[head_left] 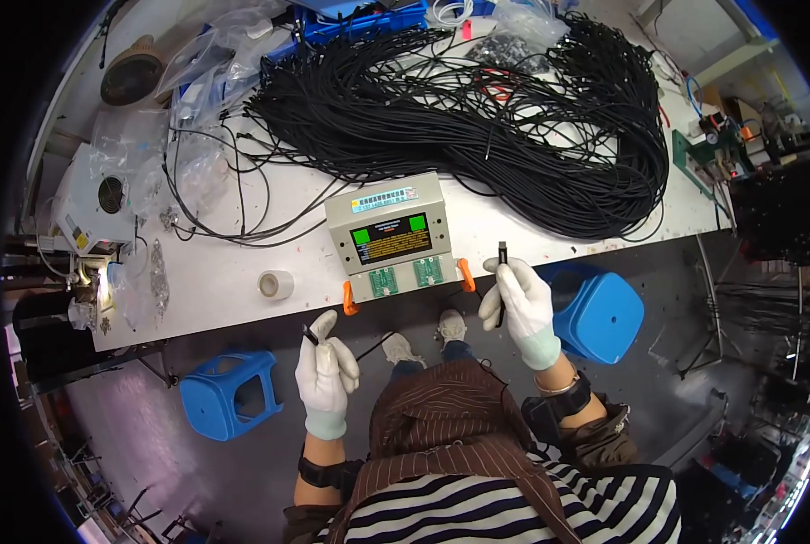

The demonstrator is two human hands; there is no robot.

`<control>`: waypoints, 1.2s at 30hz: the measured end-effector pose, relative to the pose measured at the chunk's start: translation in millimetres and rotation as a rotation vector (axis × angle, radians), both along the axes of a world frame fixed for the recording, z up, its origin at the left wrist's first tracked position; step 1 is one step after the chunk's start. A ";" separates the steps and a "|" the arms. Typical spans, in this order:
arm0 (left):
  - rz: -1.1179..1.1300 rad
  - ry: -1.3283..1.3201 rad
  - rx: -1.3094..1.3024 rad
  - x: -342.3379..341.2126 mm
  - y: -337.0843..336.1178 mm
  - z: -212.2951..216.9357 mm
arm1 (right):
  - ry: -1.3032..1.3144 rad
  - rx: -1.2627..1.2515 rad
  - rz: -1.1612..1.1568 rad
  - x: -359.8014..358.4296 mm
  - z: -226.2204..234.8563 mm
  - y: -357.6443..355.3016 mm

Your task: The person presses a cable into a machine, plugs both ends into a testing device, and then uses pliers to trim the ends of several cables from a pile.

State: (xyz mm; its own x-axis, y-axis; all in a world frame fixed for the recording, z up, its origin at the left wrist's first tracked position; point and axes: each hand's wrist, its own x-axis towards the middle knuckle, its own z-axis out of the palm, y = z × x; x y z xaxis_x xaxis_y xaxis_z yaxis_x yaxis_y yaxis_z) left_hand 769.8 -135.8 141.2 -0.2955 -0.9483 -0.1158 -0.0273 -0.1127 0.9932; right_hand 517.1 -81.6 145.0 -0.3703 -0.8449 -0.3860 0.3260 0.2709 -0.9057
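My right hand (523,308), in a white glove, is closed on a black cable by its plug (502,255), which points up with its metal tip showing. My left hand (325,376), gloved the same way, pinches another black cable plug (310,334) between thumb and fingers. A length of thin black cable shows just right of the left hand; where it runs is partly hidden. Between and beyond both hands, a beige tester box (385,214) stands at the table edge. Its screen (392,239) shows two green squares, and two green circuit boards (383,281) sit on its front ledge.
Orange clamps (467,275) flank the tester. A large heap of black cables (478,136) covers the back of the white table (214,290). A tape roll (276,285) lies to the left. Blue stools (602,315) stand on the floor at both sides.
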 end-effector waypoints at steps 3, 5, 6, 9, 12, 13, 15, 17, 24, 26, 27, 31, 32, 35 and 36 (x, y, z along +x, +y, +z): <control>0.006 0.062 0.110 -3.5 1.9 -9.6 | -0.033 0.026 0.004 3.1 -14.6 0.8; -0.017 0.114 0.220 -4.1 3.7 -22.0 | -0.052 0.042 0.013 7.3 -26.6 2.4; -0.011 0.111 0.225 -4.6 4.1 -25.9 | -0.058 0.070 0.034 10.2 -34.1 4.3; -0.082 0.067 0.395 -4.9 3.3 -38.6 | -0.077 0.129 0.087 18.8 -48.3 9.6; -0.143 0.002 0.450 -3.8 2.5 -58.5 | -0.077 0.191 0.161 26.5 -53.6 13.1; -0.179 -0.027 0.476 -3.7 2.5 -63.9 | -0.084 0.193 0.171 28.5 -55.3 13.2; -0.129 -0.027 0.508 -9.4 5.3 -71.3 | -0.086 0.216 0.215 29.2 -59.4 11.7; -0.051 -0.014 0.563 -16.4 7.4 -78.9 | -0.091 0.230 0.245 30.3 -64.5 10.9; 0.010 -0.009 0.651 -22.4 2.6 -106.9 | -0.035 0.145 0.171 39.5 -92.6 11.0; 0.021 -0.008 0.647 -23.7 1.6 -112.5 | -0.002 0.161 0.176 40.6 -94.2 11.4; 0.023 0.012 0.657 -24.4 1.4 -115.0 | 0.032 0.174 0.176 41.0 -94.4 11.5; 0.033 0.086 0.681 -25.4 1.3 -127.6 | 0.090 0.170 0.158 41.4 -103.5 13.2; 0.038 0.120 0.686 -26.5 1.1 -130.1 | 0.103 0.161 0.146 40.3 -107.7 14.1; 0.052 0.174 0.697 -29.6 0.5 -132.9 | 0.296 0.082 0.175 35.0 -129.0 17.5; 0.058 0.194 0.704 -30.7 0.1 -132.6 | 0.392 0.041 0.188 34.1 -133.2 17.9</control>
